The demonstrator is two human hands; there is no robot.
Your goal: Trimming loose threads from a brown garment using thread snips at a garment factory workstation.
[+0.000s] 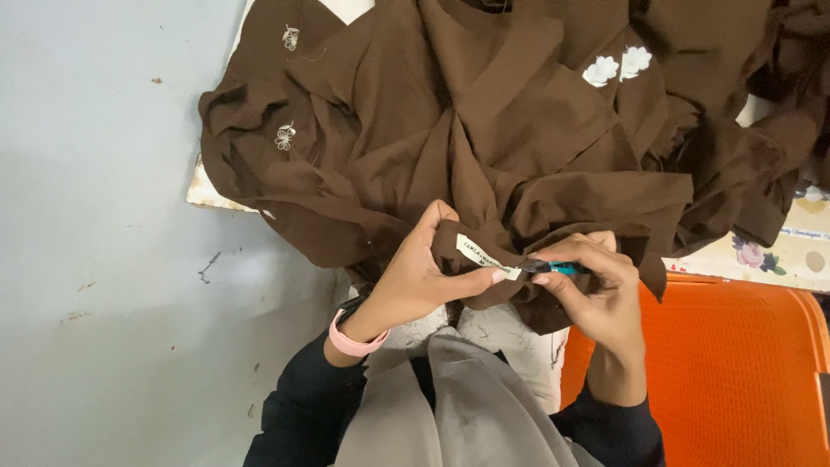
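Observation:
A heap of brown cloth (484, 130) with small white embroidered flowers lies spread in front of me. My left hand (419, 277) pinches a folded edge of the brown cloth that bears a small cream label (486, 256). My right hand (596, 290) grips a small blue-handled cutting tool (553, 268) whose tip touches the end of the label. Both hands are close together over my lap. A pink band sits on my left wrist (354, 340).
An orange plastic surface (735, 363) lies at the lower right. A flowered cloth edge (778, 251) shows beneath the brown heap on the right. Grey floor (95, 259) fills the left side. A white padded board edge (203, 195) sticks out under the cloth.

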